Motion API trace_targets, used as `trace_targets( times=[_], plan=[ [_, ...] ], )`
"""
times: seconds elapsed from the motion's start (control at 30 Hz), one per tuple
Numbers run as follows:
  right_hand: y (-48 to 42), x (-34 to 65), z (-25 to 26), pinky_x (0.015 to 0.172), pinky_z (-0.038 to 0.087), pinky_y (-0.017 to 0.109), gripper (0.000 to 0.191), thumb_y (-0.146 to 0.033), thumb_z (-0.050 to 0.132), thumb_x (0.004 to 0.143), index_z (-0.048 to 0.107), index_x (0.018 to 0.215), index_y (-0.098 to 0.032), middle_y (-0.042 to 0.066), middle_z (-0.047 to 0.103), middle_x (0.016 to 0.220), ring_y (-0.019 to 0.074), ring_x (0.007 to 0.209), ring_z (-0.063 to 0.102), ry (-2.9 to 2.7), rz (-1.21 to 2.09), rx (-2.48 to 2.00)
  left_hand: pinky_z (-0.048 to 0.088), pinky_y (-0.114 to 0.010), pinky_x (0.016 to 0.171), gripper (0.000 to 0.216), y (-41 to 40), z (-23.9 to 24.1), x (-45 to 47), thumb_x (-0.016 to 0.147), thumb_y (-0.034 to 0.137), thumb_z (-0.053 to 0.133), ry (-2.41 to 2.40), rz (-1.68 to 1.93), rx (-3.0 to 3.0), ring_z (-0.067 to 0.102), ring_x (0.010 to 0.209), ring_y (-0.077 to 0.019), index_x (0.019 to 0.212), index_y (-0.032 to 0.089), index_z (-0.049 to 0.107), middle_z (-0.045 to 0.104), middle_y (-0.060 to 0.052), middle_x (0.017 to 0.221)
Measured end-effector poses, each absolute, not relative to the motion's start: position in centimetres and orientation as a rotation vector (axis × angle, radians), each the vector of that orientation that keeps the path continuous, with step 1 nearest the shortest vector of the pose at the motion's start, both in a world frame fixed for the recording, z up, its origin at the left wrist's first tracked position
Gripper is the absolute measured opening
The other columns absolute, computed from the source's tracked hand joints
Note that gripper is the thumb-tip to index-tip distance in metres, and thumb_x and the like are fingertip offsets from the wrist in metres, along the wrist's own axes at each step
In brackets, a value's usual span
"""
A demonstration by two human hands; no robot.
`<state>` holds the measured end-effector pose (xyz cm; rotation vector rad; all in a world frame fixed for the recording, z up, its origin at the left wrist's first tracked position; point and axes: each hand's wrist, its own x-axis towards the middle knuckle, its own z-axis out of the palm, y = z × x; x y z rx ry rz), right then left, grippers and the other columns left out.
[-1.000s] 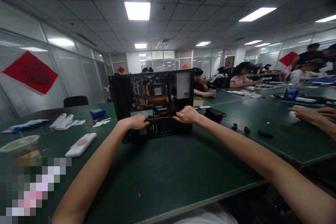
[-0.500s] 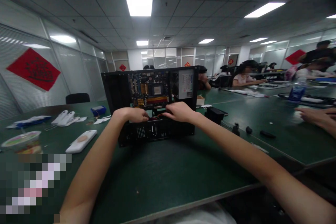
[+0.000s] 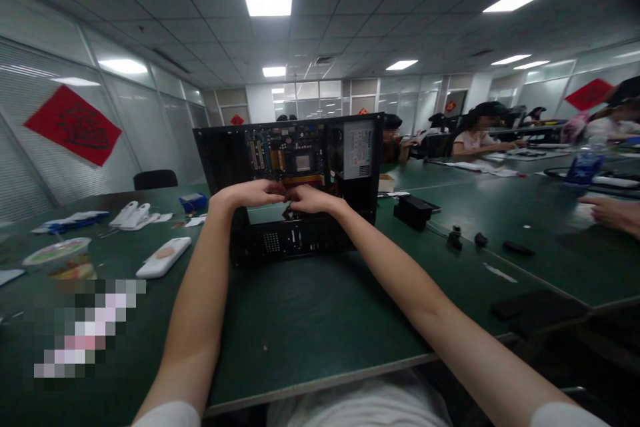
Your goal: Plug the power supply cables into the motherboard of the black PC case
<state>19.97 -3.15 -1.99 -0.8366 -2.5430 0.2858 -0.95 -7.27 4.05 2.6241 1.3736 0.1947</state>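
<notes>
Both my left hand [image 3: 250, 193] and right hand [image 3: 313, 199] pinch soft, limp cables [image 3: 289, 211] inside the stiff computer case [image 3: 220, 160], probably best gripped at the plugs.

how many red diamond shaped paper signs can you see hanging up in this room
5: one large on the left wall, one large at far right, and three small on the back partitions. Others may be hidden.

A white case [image 3: 163, 257] lies near a blue box [image 3: 193, 201].

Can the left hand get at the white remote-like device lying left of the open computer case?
Probably yes: the left hand is up at the computer case, and bare green table lies between it and the white device.
</notes>
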Motion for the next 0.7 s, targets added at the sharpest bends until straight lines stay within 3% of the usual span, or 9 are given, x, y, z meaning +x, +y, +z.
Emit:
trace_targets(
  times=[0.1,0.2,0.37,0.53,0.7],
  plan=[
    [-3.3,20.9,-0.6,0.065,0.046,0.022,0.034,-0.013,0.046,0.093,0.069,0.118,-0.008,0.008,0.075,0.099,0.0121,0.07,0.061,-2.263,0.486,-0.808,0.043,-0.03,0.11,0.083,-7.3,3.5,-1.2,0.079,0.051,0.072,1.282,0.289,2.583,0.055,0.134,-0.0272,0.151,0.018,0.049,0.055,-0.011,0.152],
    [-4.2,22.5,1.3,0.072,0.051,0.025,0.029,-0.025,0.053,0.095,0.07,0.111,-0.007,0.009,0.074,0.102,0.0137,0.079,0.064,-2.116,0.57,-0.666,0.043,-0.033,0.111,0.095,-7.7,3.2,-0.6,0.072,0.049,0.08,1.254,0.361,2.592,0.054,0.136,-0.0288,0.155,0.019,0.042,0.051,-0.012,0.156],
    [-7.2,25.6,3.8,0.08,0.053,0.029,0.034,-0.04,0.068,0.088,0.074,0.105,-0.01,0.008,0.076,0.099,0.017,0.089,0.067,-2.259,0.521,-0.522,0.053,-0.035,0.093,0.073,-8.6,3.4,1.5,0.078,0.044,0.077,1.128,0.396,2.505,0.068,0.109,-0.0268,0.142,0.016,0.055,0.071,-0.01,0.124],
    [-9.6,26.7,4.8,0.073,0.05,0.027,0.037,-0.041,0.069,0.086,0.077,0.107,-0.011,0.007,0.077,0.094,0.0165,0.083,0.067,-2.396,0.454,-0.645,0.052,-0.03,0.073,0.06,-10.3,4.5,3.0,0.078,0.041,0.077,1.18,0.612,2.693,0.067,0.084,-0.0214,0.129,0.014,0.063,0.073,-0.007,0.097],
    [-10.5,26.2,5.1,0.067,0.048,0.026,0.032,-0.036,0.065,0.087,0.078,0.1,-0.01,0.006,0.076,0.088,0.0156,0.077,0.066,-2.3,0.424,-0.668,0.051,-0.03,0.075,0.052,-12.5,5.7,3.9,0.079,0.035,0.073,1.079,0.838,2.901,0.064,0.085,-0.0202,0.126,0.015,0.065,0.071,-0.008,0.104]
  ],
)
